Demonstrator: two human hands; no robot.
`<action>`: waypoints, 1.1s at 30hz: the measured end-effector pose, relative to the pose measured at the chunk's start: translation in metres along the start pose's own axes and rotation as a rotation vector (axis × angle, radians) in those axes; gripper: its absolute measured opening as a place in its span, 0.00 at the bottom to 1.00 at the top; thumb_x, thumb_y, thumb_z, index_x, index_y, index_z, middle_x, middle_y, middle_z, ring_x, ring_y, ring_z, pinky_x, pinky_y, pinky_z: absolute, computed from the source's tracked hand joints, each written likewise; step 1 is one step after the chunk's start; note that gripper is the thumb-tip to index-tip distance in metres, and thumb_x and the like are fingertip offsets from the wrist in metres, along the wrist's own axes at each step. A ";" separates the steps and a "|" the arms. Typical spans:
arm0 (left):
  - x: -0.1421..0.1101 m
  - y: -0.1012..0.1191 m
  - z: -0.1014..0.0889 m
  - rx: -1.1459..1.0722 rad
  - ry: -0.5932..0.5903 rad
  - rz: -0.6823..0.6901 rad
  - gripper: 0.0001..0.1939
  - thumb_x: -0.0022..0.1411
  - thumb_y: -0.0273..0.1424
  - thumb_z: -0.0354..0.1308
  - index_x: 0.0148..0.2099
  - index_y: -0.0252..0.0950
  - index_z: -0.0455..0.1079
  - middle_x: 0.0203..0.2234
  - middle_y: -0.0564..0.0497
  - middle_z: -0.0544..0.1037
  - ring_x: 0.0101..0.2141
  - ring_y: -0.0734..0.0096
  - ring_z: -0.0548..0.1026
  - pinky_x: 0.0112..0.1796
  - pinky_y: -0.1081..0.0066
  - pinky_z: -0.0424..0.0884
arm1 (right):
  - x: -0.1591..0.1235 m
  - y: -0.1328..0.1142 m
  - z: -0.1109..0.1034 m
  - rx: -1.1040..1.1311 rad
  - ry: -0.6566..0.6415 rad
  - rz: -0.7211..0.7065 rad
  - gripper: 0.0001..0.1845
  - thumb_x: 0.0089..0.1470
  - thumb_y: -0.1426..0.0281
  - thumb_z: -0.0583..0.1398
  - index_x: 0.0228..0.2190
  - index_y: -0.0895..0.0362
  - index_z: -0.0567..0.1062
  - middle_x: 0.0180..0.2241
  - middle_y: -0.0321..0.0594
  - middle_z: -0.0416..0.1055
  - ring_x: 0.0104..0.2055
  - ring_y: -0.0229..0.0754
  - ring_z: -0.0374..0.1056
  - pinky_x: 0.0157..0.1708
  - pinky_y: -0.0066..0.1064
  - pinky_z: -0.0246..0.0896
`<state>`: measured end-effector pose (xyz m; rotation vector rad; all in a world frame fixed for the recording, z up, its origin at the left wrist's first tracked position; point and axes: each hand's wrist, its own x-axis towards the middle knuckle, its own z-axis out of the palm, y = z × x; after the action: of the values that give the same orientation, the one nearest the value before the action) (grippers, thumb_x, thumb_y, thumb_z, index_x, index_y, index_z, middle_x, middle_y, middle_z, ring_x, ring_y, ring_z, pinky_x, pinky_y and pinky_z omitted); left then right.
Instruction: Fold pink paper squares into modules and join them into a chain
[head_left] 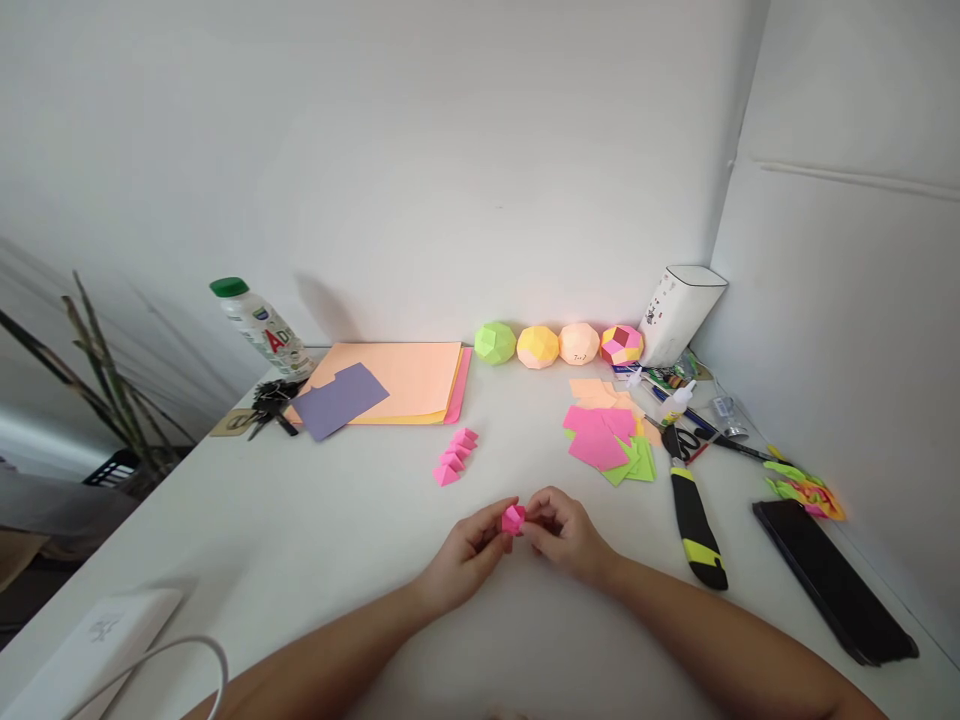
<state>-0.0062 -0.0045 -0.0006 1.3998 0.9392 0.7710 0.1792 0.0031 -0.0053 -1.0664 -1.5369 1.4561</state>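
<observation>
A small folded pink paper piece (513,520) is pinched between both hands above the white table. My left hand (466,556) grips it from the left with thumb and fingers. From the right, my right hand (566,535) has its fingertips closed on the piece's edge; part of the paper is hidden behind them. Just beyond the hands stands a slanting row of several pink folded paper units (456,458). To the right lie loose pink paper cut-outs (600,432) over green paper pieces (637,462) and peach ones (600,392).
Faceted paper balls, including a green one (495,343), line the wall. Coloured sheets (397,380), a purple sheet (341,400) and a bottle (262,325) are back left. Scissors (682,440), a utility knife (697,525), glue (677,402) and a phone (832,580) lie right.
</observation>
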 end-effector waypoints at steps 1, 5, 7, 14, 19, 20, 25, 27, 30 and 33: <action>0.000 0.001 0.000 -0.020 0.007 -0.015 0.23 0.60 0.38 0.53 0.56 0.37 0.63 0.25 0.54 0.67 0.26 0.73 0.64 0.27 0.73 0.63 | 0.000 0.000 0.000 0.016 -0.004 -0.002 0.09 0.52 0.68 0.59 0.33 0.56 0.64 0.26 0.34 0.69 0.21 0.32 0.61 0.23 0.26 0.59; -0.001 0.000 0.000 -0.084 0.024 -0.045 0.23 0.59 0.39 0.53 0.55 0.38 0.63 0.25 0.55 0.66 0.22 0.77 0.62 0.22 0.76 0.60 | 0.000 0.000 -0.001 -0.087 -0.034 -0.055 0.10 0.51 0.72 0.58 0.38 0.56 0.66 0.28 0.35 0.67 0.22 0.32 0.59 0.23 0.25 0.57; 0.000 -0.002 0.000 -0.103 0.023 -0.036 0.23 0.60 0.40 0.54 0.55 0.37 0.62 0.25 0.55 0.66 0.22 0.78 0.60 0.21 0.76 0.59 | 0.001 -0.002 -0.001 -0.183 -0.067 -0.110 0.04 0.51 0.72 0.58 0.32 0.57 0.69 0.26 0.34 0.65 0.22 0.32 0.57 0.22 0.24 0.55; 0.000 -0.004 -0.001 -0.089 -0.003 -0.005 0.22 0.61 0.39 0.52 0.55 0.37 0.63 0.25 0.54 0.66 0.24 0.75 0.62 0.24 0.75 0.62 | 0.003 -0.002 -0.001 -0.258 -0.070 -0.171 0.07 0.52 0.69 0.57 0.25 0.59 0.70 0.23 0.34 0.63 0.23 0.33 0.55 0.23 0.26 0.53; -0.001 -0.006 -0.001 -0.033 0.001 0.024 0.21 0.61 0.39 0.52 0.55 0.38 0.64 0.26 0.53 0.68 0.28 0.72 0.65 0.31 0.71 0.66 | 0.003 -0.002 -0.002 -0.195 -0.068 -0.106 0.11 0.52 0.66 0.58 0.22 0.59 0.69 0.20 0.32 0.58 0.22 0.33 0.52 0.20 0.25 0.51; -0.001 -0.007 -0.001 -0.021 0.002 0.036 0.21 0.61 0.39 0.52 0.55 0.39 0.65 0.26 0.53 0.68 0.29 0.71 0.66 0.32 0.70 0.66 | 0.003 -0.003 -0.002 -0.179 -0.070 -0.095 0.12 0.52 0.66 0.58 0.22 0.59 0.69 0.19 0.32 0.58 0.21 0.33 0.52 0.20 0.25 0.51; -0.001 -0.009 -0.001 0.018 0.013 0.062 0.20 0.61 0.38 0.51 0.55 0.39 0.65 0.26 0.53 0.69 0.30 0.71 0.67 0.36 0.68 0.67 | 0.002 -0.006 0.000 -0.126 -0.065 -0.036 0.12 0.51 0.66 0.59 0.20 0.58 0.68 0.18 0.32 0.58 0.20 0.32 0.51 0.19 0.25 0.48; -0.001 -0.007 -0.001 0.030 0.014 0.059 0.20 0.61 0.37 0.51 0.55 0.39 0.65 0.26 0.53 0.69 0.30 0.71 0.66 0.36 0.68 0.67 | 0.002 -0.006 0.000 -0.127 -0.057 -0.006 0.12 0.51 0.67 0.58 0.20 0.59 0.68 0.18 0.31 0.58 0.19 0.32 0.50 0.19 0.25 0.47; -0.001 -0.004 0.000 0.044 0.012 0.057 0.21 0.62 0.35 0.51 0.56 0.38 0.64 0.27 0.53 0.69 0.30 0.71 0.66 0.37 0.68 0.67 | 0.002 -0.005 0.001 -0.162 -0.043 0.004 0.09 0.51 0.69 0.58 0.22 0.59 0.69 0.18 0.31 0.58 0.20 0.32 0.51 0.20 0.24 0.48; -0.002 -0.002 0.000 0.048 -0.010 0.070 0.21 0.61 0.33 0.50 0.57 0.38 0.63 0.28 0.52 0.69 0.32 0.70 0.66 0.38 0.67 0.66 | 0.002 -0.007 0.002 -0.195 -0.028 0.013 0.05 0.49 0.71 0.59 0.23 0.59 0.70 0.20 0.31 0.60 0.21 0.32 0.53 0.21 0.24 0.50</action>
<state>-0.0074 -0.0058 -0.0022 1.4834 0.9098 0.7976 0.1758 0.0046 0.0013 -1.1748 -1.7228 1.3555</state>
